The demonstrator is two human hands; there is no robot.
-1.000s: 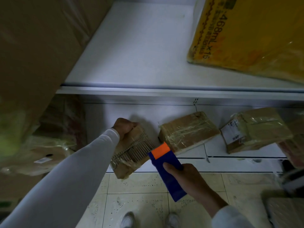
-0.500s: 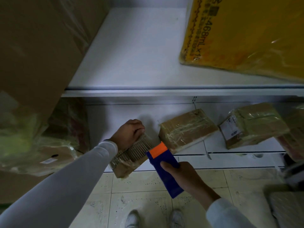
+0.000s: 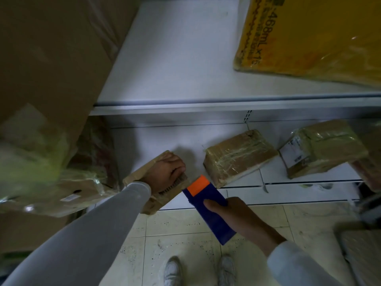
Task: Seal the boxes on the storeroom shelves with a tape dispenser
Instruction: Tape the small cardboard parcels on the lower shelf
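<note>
The left hand (image 3: 165, 172) lay palm-down on top of a small box (image 3: 150, 182), its fingers (image 3: 177, 169) curled over the far edge and gripping it. The box sat at the front of the lower shelf (image 3: 299, 188), tilted, with one corner overhanging the floor (image 3: 179, 223). Dark ridged lines showed on its top beside the knuckles (what they were could not be told).

The right hand (image 3: 237, 219) held the dispenser (image 3: 208, 205), a blue body with an orange tip (image 3: 199, 185). The thumb (image 3: 214, 204) pressed on its upper face and the other fingers wrapped underneath, mostly hidden. The orange tip pointed at the box and lay just beside its near right edge; whether they touched could not be told.

Further right on the same shelf lay a taped box (image 3: 239, 157), and beyond it a labelled box (image 3: 323, 147), both wrapped in clear tape and apart from each other. On the upper shelf (image 3: 175, 58) a yellow carton (image 3: 313, 36) with printed text sat at the right, and a brown carton (image 3: 51, 48) filled the left. Below it a plastic-wrapped parcel (image 3: 61, 193) rested just beside the small box. White shoes (image 3: 172, 271) showed on the tiled floor.
</note>
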